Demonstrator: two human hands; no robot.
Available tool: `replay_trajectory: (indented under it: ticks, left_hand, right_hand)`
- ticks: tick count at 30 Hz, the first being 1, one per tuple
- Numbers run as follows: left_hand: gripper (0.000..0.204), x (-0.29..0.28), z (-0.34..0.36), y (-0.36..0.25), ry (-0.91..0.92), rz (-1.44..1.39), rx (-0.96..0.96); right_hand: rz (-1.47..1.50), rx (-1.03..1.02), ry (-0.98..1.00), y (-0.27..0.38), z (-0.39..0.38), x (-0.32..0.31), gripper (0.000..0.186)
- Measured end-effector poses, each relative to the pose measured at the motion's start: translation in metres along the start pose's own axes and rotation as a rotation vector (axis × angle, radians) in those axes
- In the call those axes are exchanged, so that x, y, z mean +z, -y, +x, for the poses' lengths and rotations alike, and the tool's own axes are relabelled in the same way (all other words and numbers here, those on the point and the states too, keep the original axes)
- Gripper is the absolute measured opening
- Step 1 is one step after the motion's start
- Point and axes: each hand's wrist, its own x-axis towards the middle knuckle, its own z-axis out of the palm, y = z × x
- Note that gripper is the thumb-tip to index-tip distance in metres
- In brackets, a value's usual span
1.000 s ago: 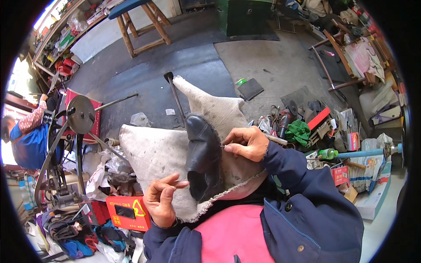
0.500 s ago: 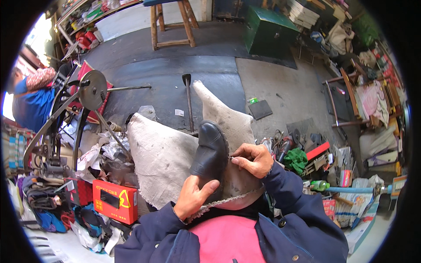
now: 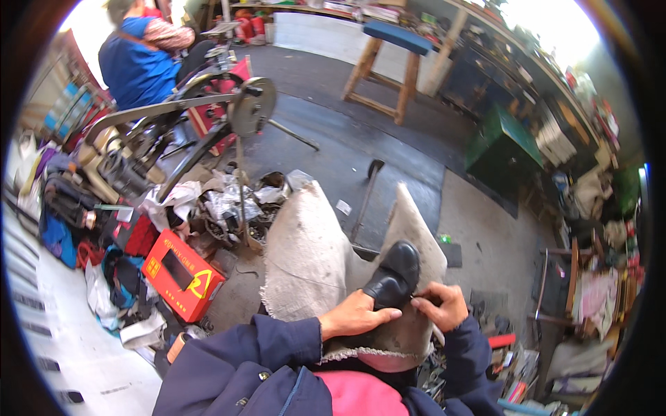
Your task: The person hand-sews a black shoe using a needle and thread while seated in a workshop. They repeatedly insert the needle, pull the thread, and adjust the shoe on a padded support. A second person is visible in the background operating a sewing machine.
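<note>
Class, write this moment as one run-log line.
left hand: holding black shoe | right hand: fingertips pinched at shoe's right edge, pinched item unclear | pale cloth: under shoe

Black shoe point(image 3: 399, 269), cream cloth point(image 3: 305, 253)

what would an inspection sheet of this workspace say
Surface: pale cloth, spotted, frayed at its near edge.
Things: black shoe over the cloth, toe pointing away.
Clutter: orange box and plastic bags at left; jumbled items at right.
Hands: left hand at the shoe, partly hidden; right hand pinched at its right edge, anything pinched too small to tell.
Cables: nothing seen.
Surroundings: wheeled machine, stool, green chest, another person.
</note>
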Motion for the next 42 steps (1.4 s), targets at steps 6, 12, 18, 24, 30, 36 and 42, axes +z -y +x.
replay_trajectory:
  ticks: [6,12,18,24,30,36,42]
  left_hand:
    - [0.038,0.008,0.000,0.010,-0.144,-0.136,0.095]
    - [0.029,0.009,0.004,0.000,-0.190,-0.298,0.185]
    - [0.030,0.006,0.021,-0.001,-0.152,-0.283,0.163]
    - [0.028,0.008,0.021,0.002,-0.155,-0.140,0.096]
    - [0.031,0.009,0.011,-0.012,-0.318,-0.325,0.188]
    - [0.036,-0.008,0.011,-0.006,-0.279,-0.604,-0.039]
    - [0.034,-0.008,0.014,-0.006,-0.278,-0.854,0.068]
  right_hand:
    - [-0.176,-0.013,-0.110,0.015,-0.009,0.015,0.014]
    - [-0.025,-0.038,-0.166,0.025,0.004,0.012,0.020]
    - [-0.090,0.009,-0.272,-0.010,0.027,0.015,0.038]
    - [-0.233,0.197,-0.269,-0.061,0.019,0.016,0.054]
    - [0.340,0.262,-0.339,-0.073,-0.024,0.013,0.038]
    - [1.150,0.046,-0.124,0.000,-0.034,0.028,0.095]
    - [1.093,-0.181,-0.344,0.014,-0.012,0.013,0.039]
